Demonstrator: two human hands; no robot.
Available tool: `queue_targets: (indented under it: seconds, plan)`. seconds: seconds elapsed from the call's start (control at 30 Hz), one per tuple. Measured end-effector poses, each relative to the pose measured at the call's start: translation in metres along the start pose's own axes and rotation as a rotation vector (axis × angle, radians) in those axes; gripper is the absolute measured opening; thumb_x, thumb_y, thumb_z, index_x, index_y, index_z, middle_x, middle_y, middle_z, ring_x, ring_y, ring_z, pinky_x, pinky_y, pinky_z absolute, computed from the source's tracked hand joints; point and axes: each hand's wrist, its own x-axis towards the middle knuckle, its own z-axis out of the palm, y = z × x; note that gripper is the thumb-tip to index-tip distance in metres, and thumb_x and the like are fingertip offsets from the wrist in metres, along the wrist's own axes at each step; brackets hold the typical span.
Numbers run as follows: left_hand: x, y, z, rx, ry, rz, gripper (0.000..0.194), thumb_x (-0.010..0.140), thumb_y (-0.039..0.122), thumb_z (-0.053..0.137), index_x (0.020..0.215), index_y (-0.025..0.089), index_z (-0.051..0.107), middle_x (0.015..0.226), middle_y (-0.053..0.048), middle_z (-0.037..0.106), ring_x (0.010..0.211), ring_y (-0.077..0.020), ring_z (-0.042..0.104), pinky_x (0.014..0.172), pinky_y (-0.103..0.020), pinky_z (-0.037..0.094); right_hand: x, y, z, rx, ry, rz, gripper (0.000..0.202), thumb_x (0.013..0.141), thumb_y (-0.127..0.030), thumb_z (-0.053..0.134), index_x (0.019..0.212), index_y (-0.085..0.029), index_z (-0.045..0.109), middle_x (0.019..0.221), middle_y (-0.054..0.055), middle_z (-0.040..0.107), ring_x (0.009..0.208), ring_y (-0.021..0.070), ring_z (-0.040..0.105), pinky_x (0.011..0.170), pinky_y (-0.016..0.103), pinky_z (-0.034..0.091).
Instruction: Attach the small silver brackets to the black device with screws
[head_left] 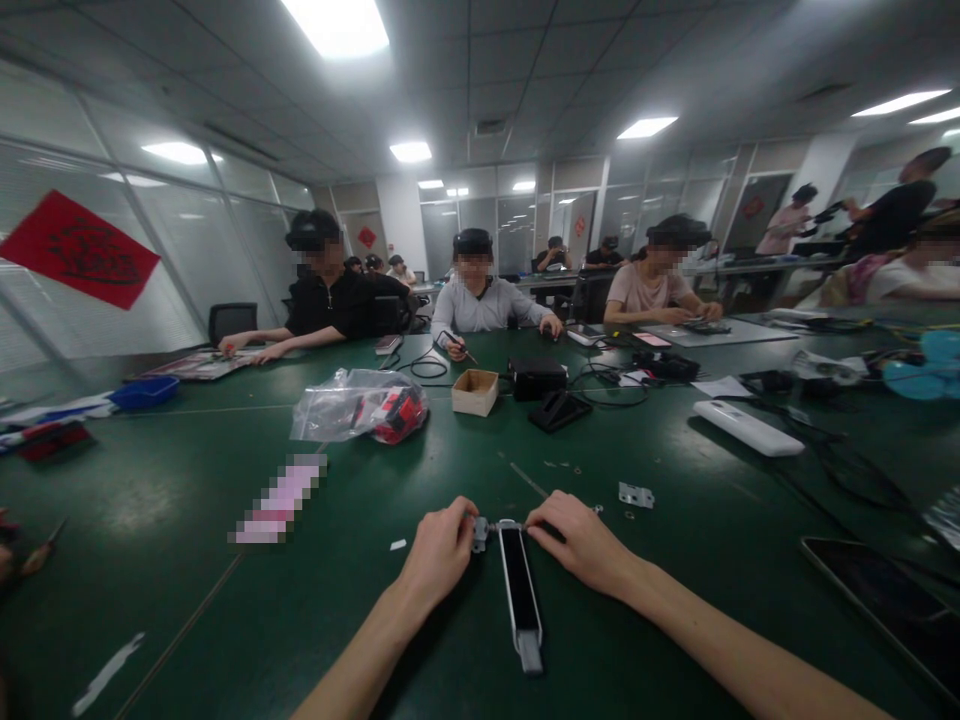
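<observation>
A long, narrow white-framed device with a black face (pixel 520 580) lies on the green table, its grey end tab pointing toward me. At its far end, my left hand (pixel 442 545) pinches a small silvery metal bracket (pixel 480 535) with holes. The bracket sits just left of the device, and a thin piece runs between the two. My right hand (pixel 574 535) is closed at the device's far right corner, thumb and forefinger together; whatever lies between those fingertips is too small to make out. Another metal bracket (pixel 636 494) rests beyond my right hand.
Tiny clear scraps and a thin strip (pixel 529 480) lie ahead. Farther off are a plastic bag with red things (pixel 360 405), an open box (pixel 475 392) and a black stand (pixel 559 410). A white device (pixel 748 428), cables and a tablet (pixel 885 610) lie right. Several people sit opposite.
</observation>
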Motion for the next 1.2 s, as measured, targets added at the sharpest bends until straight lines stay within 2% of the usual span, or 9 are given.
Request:
queue_targets:
  seconds: [0.23,0.33,0.53,0.77,0.9,1.0,1.1,1.2]
  plan:
    - [0.000,0.003,0.001,0.082,-0.075,0.007,0.018,0.093,0.017,0.035,0.092,0.020,0.053,0.078,-0.001,0.064,0.072,-0.0157,0.060,0.064,-0.024,0.038,0.001,0.002,0.004,0.015,0.028,-0.067,0.015,0.090,-0.022,0.048,0.088,-0.017,0.063,0.083,0.005,0.065,0.081,0.0171,0.056,0.075,0.032,0.045]
    - [0.001,0.006,0.001,0.153,-0.104,0.030,0.016,0.094,0.020,0.035,0.091,0.019,0.051,0.081,-0.003,0.064,0.075,-0.0172,0.060,0.066,-0.025,0.039,0.001,0.001,0.003,0.022,0.021,-0.057,0.013,0.089,-0.020,0.049,0.088,-0.018,0.062,0.084,0.005,0.065,0.081,0.0170,0.055,0.074,0.032,0.045]
    - [0.001,0.011,0.002,0.292,-0.157,-0.030,0.018,0.095,0.022,0.031,0.096,0.018,0.049,0.085,-0.007,0.064,0.078,-0.0211,0.060,0.068,-0.029,0.040,0.002,-0.002,0.002,0.017,0.011,-0.014,0.010,0.086,-0.017,0.051,0.085,-0.016,0.061,0.081,0.004,0.063,0.078,0.0165,0.054,0.071,0.031,0.045]
    - [-0.002,0.013,-0.005,0.201,-0.156,-0.012,0.012,0.091,0.022,0.036,0.095,0.019,0.046,0.084,-0.005,0.060,0.078,-0.0193,0.058,0.070,-0.028,0.039,0.003,-0.004,-0.002,-0.033,-0.034,0.011,0.010,0.086,-0.021,0.052,0.087,-0.018,0.061,0.082,0.004,0.063,0.077,0.0166,0.054,0.070,0.030,0.044]
    - [-0.003,0.014,-0.009,0.225,-0.167,0.009,0.011,0.084,0.019,0.041,0.094,0.019,0.047,0.086,-0.005,0.060,0.080,-0.0196,0.056,0.070,-0.029,0.039,0.004,0.005,-0.018,-0.162,-0.031,0.015,0.017,0.088,-0.029,0.049,0.090,-0.018,0.062,0.089,0.006,0.063,0.081,0.0178,0.056,0.073,0.033,0.044]
    - [-0.004,0.015,-0.011,0.263,-0.174,0.041,0.012,0.083,0.019,0.041,0.092,0.020,0.048,0.086,-0.005,0.060,0.078,-0.0201,0.056,0.070,-0.030,0.039,0.003,0.022,-0.041,-0.343,-0.031,0.207,0.025,0.091,-0.031,0.041,0.093,-0.017,0.062,0.090,0.008,0.063,0.082,0.0196,0.058,0.075,0.035,0.044]
    - [-0.004,0.016,-0.011,0.280,-0.169,0.076,0.012,0.081,0.018,0.042,0.089,0.020,0.050,0.086,-0.005,0.060,0.080,-0.0202,0.056,0.072,-0.031,0.039,-0.004,0.045,-0.064,-0.563,-0.104,0.595,0.031,0.090,-0.037,0.041,0.094,-0.014,0.061,0.090,0.013,0.063,0.084,0.0260,0.061,0.071,0.038,0.045]
    - [-0.005,0.018,-0.010,0.263,-0.176,0.098,0.011,0.082,0.019,0.042,0.088,0.020,0.051,0.086,-0.004,0.061,0.079,-0.0197,0.056,0.071,-0.031,0.039,-0.016,0.065,-0.077,-0.531,-0.201,0.837,0.042,0.089,-0.048,0.039,0.101,-0.013,0.059,0.099,0.017,0.062,0.090,0.0307,0.062,0.069,0.040,0.046]
